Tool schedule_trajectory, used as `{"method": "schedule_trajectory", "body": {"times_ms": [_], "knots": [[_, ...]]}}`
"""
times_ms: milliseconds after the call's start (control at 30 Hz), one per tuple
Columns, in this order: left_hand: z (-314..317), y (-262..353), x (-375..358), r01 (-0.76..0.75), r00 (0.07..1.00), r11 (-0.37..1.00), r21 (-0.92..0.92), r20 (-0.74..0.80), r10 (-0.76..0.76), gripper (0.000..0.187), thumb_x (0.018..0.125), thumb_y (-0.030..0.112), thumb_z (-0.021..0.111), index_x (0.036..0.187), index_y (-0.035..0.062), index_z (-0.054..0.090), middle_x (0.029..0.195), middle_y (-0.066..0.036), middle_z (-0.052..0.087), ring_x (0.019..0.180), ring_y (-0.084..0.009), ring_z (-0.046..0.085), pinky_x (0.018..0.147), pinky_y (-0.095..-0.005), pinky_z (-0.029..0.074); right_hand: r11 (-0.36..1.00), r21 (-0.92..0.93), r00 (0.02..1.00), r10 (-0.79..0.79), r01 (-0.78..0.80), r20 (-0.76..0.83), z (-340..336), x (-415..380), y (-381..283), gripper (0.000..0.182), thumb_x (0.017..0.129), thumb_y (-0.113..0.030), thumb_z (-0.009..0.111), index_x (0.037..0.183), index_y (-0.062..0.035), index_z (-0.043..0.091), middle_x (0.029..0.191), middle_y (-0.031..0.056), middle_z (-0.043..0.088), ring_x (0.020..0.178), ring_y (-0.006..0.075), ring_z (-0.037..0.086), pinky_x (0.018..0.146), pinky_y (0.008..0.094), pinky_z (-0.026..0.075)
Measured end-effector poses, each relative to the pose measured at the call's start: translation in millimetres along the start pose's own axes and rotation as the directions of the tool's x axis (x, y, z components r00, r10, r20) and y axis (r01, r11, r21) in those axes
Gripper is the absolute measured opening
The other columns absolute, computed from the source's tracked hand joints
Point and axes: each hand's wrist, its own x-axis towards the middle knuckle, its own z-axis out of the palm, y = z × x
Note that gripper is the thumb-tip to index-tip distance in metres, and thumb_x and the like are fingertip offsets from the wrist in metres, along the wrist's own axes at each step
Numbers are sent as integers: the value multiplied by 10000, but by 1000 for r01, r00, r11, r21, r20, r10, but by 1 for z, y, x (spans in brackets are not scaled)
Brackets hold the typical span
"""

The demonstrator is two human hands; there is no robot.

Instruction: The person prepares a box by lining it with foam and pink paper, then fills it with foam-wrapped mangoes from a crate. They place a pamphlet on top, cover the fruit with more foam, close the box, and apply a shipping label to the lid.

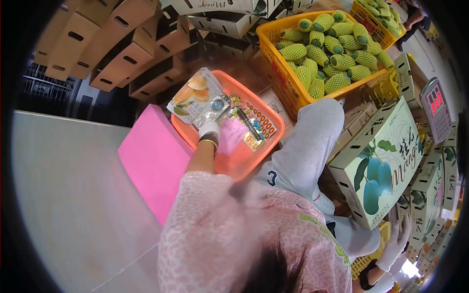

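Note:
In the head view my left hand (209, 129), in a white glove, reaches into an orange plastic basket (229, 168). It touches or nearly touches shiny clear plastic (207, 117); its fingertips are too small to make out. Around it lie a printed sheet with fruit pictures (198, 90), a pink plastic bag (232, 134), a black pen (250, 124) and sheets of round orange stickers (261, 119). My right hand (398, 239), also gloved, hangs at the lower right with fingers stretched out, beside a mango carton (376, 166). Nothing shows in it.
A yellow crate (276, 73) full of mangoes in green foam nets (337, 53) stands ahead. Brown cartons (112, 44) are stacked at the left. A pink box (154, 156) touches the basket area. A scale display (436, 105) stands at the right, near more mango cartons (425, 200).

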Motion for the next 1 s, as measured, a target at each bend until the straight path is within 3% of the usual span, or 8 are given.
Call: {"method": "schedule_trajectory", "body": {"times_ms": [133, 267, 333, 367, 400, 500, 700, 1000], "knots": [[-41, 5, -19, -155, 985, 955, 253, -34, 169, 268, 803, 163, 479, 947, 49, 674, 966, -169, 648, 939, -305, 624, 791, -398, 492, 978, -93, 979, -178, 187, 97, 46, -6, -40, 400, 819, -18, 539, 1217, -5, 498, 1326, 165, 428, 1232, 266, 403, 1018, 368, 317], [-127, 42, -83, -369, 896, 926, 76, -236, 376, 273, 828, 212, 509, 925, 10, 665, 836, -154, 668, 793, -280, 650, 692, -368, 499, 944, 53, 913, -327, 324, 243, 85, -11, -88, 445, 741, -4, 593, 1180, -2, 519, 1257, 180, 488, 1161, 287, 475, 980, 362, 364], [-138, 67, -102, -473, 836, 594, -650, -119, 535, 188, 780, 136, 648, 893, -14, 645, 808, -70, 664, 680, -139, 614, 633, -275, 488, 960, 160, 877, -277, 232, 392, 116, -12, -100, 492, 757, 4, 605, 1233, -2, 479, 1259, 140, 487, 1152, 247, 475, 964, 333, 374], [-161, 91, -145, -481, 784, 509, -714, -90, 615, 162, 793, 110, 640, 895, -16, 639, 790, -38, 646, 685, -97, 583, 636, -241, 473, 835, 493, 875, -28, -246, 484, 130, -13, -118, 628, 749, -46, 656, 1310, -8, 376, 1294, 151, 440, 1140, 252, 479, 970, 345, 378], [-175, 116, -187, -472, 721, 423, -773, -62, 690, 136, 806, 83, 632, 898, -18, 633, 772, -6, 627, 690, -54, 553, 640, -208, 458, 812, 562, 868, -155, -160, 471, 142, -10, -119, 750, 741, -138, 710, 1350, -9, 291, 1314, 175, 400, 1128, 258, 487, 939, 340, 415], [-147, 169, -223, -527, 449, 221, -820, -49, 892, 107, 801, 55, 620, 882, -13, 630, 759, 0, 619, 683, -60, 550, 628, -213, 453, 526, 690, 782, -72, -498, 620, 166, 1, -134, 716, 740, -151, 723, 1316, -6, 323, 1187, 132, 524, 982, 192, 572, 721, 291, 531], [-105, 215, -270, -346, 268, 237, -908, 146, 952, 175, 821, 77, 603, 950, -40, 609, 776, -42, 628, 708, -80, 563, 648, -231, 461, 520, 739, 903, 218, -428, 370, 137, 15, -108, 272, 762, -10, 651, 1027, 4, 591, 951, 58, 648, 850, 118, 595, 743, 265, 489], [-90, 223, -276, -260, 226, 291, -921, 235, 945, 173, 773, 31, 646, 937, -19, 623, 821, -56, 643, 737, -115, 606, 684, -230, 480, 671, 697, 966, 211, -252, 146, 124, 20, -94, 278, 741, -32, 696, 1004, 0, 608, 939, 57, 658, 818, 88, 591, 744, 246, 482]]}}
